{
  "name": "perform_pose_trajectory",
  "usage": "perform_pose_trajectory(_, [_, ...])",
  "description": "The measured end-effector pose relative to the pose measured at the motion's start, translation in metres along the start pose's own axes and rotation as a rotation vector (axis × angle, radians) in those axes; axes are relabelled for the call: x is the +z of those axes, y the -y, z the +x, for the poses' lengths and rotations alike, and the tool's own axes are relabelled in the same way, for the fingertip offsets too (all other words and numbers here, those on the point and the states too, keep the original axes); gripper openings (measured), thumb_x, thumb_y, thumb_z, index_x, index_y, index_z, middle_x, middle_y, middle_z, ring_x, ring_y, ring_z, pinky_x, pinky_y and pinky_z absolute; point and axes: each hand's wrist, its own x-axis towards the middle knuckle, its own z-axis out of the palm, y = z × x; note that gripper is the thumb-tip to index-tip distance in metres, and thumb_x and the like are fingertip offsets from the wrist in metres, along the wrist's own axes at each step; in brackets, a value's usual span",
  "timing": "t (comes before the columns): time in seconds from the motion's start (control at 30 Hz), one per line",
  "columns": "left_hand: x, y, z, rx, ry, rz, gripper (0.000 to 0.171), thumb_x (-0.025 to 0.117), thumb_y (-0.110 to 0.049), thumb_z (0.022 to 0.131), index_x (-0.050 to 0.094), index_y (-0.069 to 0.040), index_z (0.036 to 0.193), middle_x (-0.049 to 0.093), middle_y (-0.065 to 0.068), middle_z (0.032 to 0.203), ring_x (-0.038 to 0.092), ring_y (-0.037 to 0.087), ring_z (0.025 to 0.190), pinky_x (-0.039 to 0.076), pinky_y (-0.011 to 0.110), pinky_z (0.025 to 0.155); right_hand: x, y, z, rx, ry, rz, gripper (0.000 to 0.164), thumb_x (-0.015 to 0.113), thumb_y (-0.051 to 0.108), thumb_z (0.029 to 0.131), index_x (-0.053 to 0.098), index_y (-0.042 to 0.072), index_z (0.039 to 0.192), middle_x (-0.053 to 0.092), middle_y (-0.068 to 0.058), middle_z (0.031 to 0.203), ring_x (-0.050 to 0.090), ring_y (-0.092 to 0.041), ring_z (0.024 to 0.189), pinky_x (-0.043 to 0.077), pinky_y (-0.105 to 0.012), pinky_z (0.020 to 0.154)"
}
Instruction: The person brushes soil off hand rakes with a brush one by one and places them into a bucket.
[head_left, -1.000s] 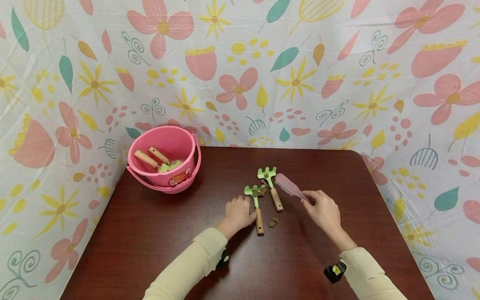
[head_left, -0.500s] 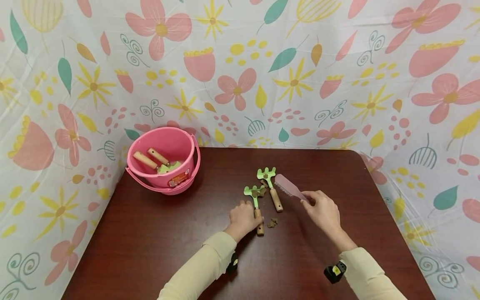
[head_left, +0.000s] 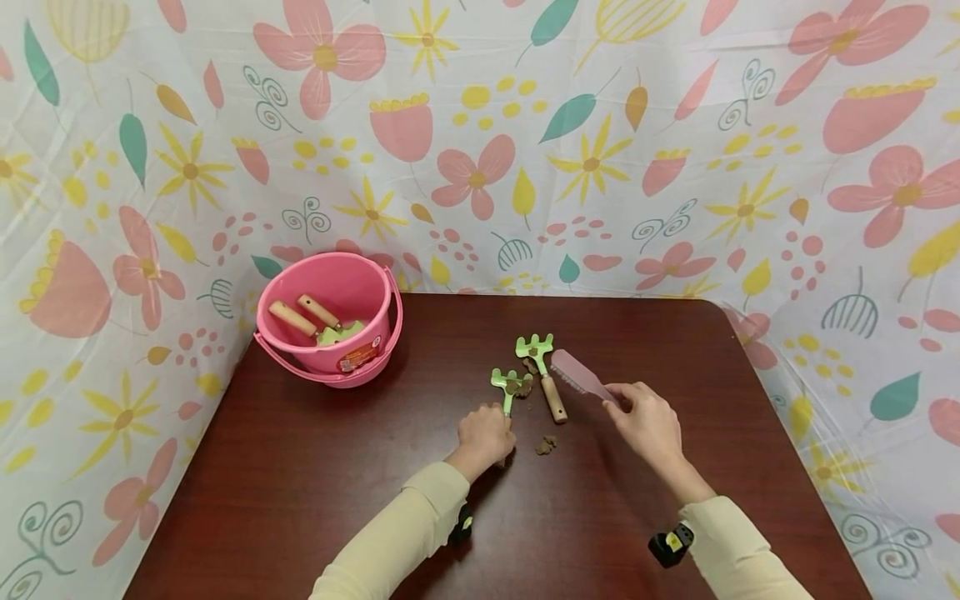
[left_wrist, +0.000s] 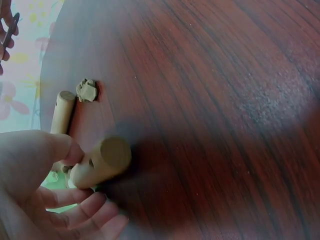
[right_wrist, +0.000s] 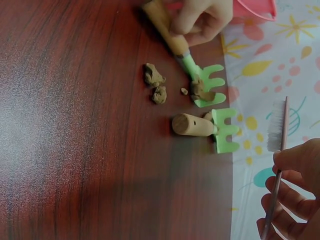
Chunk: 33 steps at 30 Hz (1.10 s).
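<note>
Leftward, a pink plastic bucket [head_left: 345, 287] holding two wooden-handled, pale-green tools [head_left: 292, 317] stands at the back of the dark-red, wood-grained table [head_left: 300, 467]. Mid-table, the left hand [head_left: 483, 435] pinches the wooden handle of a green-headed toy rake [right_wrist: 178, 45], just beside a matching rake [head_left: 552, 395]; the right hand [head_left: 651, 423] grips a pink, white-bristled brush [head_left: 576, 370]. Tabletop stretches rightward to the rounded back corner [head_left: 701, 315].

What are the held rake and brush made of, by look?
Held rake: handle likely matte wood, tan and woody-toned; head smooth, uniformly green, coated metal or plastic, can't tell. Brush: probably smooth plastic, evenly pink; bristles probably synthetic, pale and fine.
</note>
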Motion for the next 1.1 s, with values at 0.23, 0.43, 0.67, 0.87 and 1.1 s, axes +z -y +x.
perform_pose_trajectory(0.23, [-0.001, 0.011, 0.001, 0.005, -0.059, -0.006, 0.016, 0.063, -0.024, 0.082, 0.058, -0.010, 0.087, 0.055, 0.007, 0.077, 0.060, 0.027, 0.068, 0.046, 0.039, 0.052, 0.000, 0.000, -0.001, 0.008, 0.006, -0.001, 0.022, 0.070, 0.018, 0.078, 0.071, 0.015, 0.100, 0.066, -0.007, 0.089, 0.057, -0.018, 0.066, 0.043, -0.037, 0.054])
perform_pose_trajectory(0.43, [0.000, 0.019, 0.003, -0.001, -0.069, 0.038, 0.025, 0.063, -0.025, 0.082, 0.059, -0.009, 0.101, 0.053, 0.009, 0.084, 0.057, 0.027, 0.073, 0.047, 0.039, 0.054, 0.001, -0.001, -0.002, 0.012, 0.011, -0.001, 0.022, 0.070, 0.018, 0.078, 0.071, 0.015, 0.100, 0.066, -0.008, 0.090, 0.057, -0.019, 0.066, 0.043, -0.038, 0.054])
perform_pose_trajectory(0.67, [0.002, 0.021, 0.000, 0.055, -0.199, 0.135, 0.022, 0.066, -0.028, 0.082, 0.057, -0.009, 0.089, 0.052, 0.009, 0.082, 0.054, 0.026, 0.070, 0.047, 0.036, 0.050, 0.001, -0.001, 0.000, 0.001, 0.006, 0.003, 0.022, 0.070, 0.018, 0.078, 0.071, 0.014, 0.100, 0.065, -0.008, 0.089, 0.057, -0.019, 0.066, 0.043, -0.037, 0.053])
perform_pose_trajectory(0.87, [0.003, 0.022, 0.002, 0.072, -0.256, 0.147, 0.020, 0.066, -0.030, 0.083, 0.060, -0.012, 0.087, 0.054, 0.008, 0.077, 0.057, 0.026, 0.065, 0.048, 0.036, 0.049, 0.002, 0.000, -0.001, 0.007, 0.023, 0.000, 0.022, 0.069, 0.018, 0.079, 0.071, 0.014, 0.100, 0.065, -0.007, 0.089, 0.057, -0.018, 0.065, 0.042, -0.035, 0.053])
perform_pose_trajectory(1.1, [-0.004, 0.026, 0.007, 0.065, -0.223, 0.109, 0.016, 0.062, -0.029, 0.086, 0.061, -0.013, 0.085, 0.058, 0.008, 0.068, 0.062, 0.027, 0.060, 0.046, 0.035, 0.044, 0.004, 0.000, -0.001, 0.003, 0.021, 0.003, 0.023, 0.069, 0.019, 0.078, 0.071, 0.014, 0.101, 0.065, -0.005, 0.087, 0.057, -0.018, 0.065, 0.043, -0.036, 0.053])
